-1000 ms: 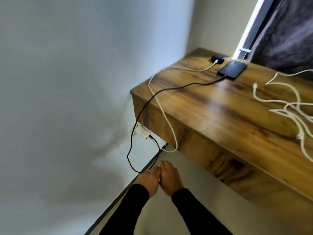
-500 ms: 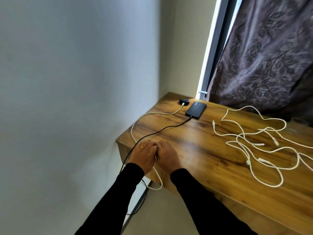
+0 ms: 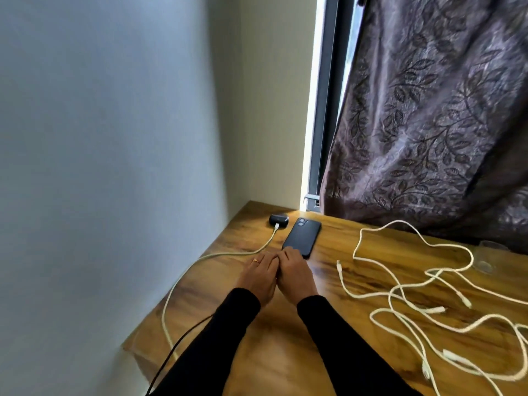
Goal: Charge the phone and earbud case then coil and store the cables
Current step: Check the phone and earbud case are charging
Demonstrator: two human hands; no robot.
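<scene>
Both hands have been brought forward along the brown wood-grain desk (image 3: 357,247) since the earlier frame. The left hand (image 3: 258,278) and right hand (image 3: 295,277) are pressed side by side at the near end of the black rectangular phone (image 3: 303,235); whether anything is pinched cannot be told. The phone is laid face down beside the small black earbud case (image 3: 278,219), into which the white charging cable (image 3: 200,261) is plugged. Loose white tangled cables (image 3: 414,298) are spread well to the right.
</scene>
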